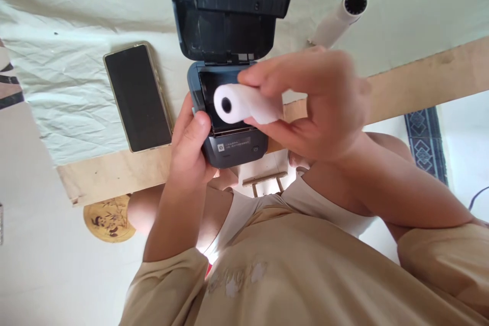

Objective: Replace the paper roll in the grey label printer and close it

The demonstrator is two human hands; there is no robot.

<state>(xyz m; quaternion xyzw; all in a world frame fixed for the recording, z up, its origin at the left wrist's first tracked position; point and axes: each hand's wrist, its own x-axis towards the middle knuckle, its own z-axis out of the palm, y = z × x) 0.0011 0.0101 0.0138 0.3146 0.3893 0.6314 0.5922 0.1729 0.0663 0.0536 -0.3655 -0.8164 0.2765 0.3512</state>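
My right hand (313, 107) holds a white paper roll (240, 104) by its right end, its hollow core facing left, just above the open bay of a small dark blue printer (233, 150). The printer's black lid (229, 15) is swung open and stands up at the far side. My left hand (191, 145) grips the printer's left side, thumb on its top corner. The printer sits at the near edge of the cloth-covered table (69, 86).
A black phone (137, 97) lies face up left of the printer. A second white paper roll (338, 18) lies at the far right on the cloth. The table's bare wooden edge (114, 175) runs below. A round patterned item (109, 219) is on the floor.
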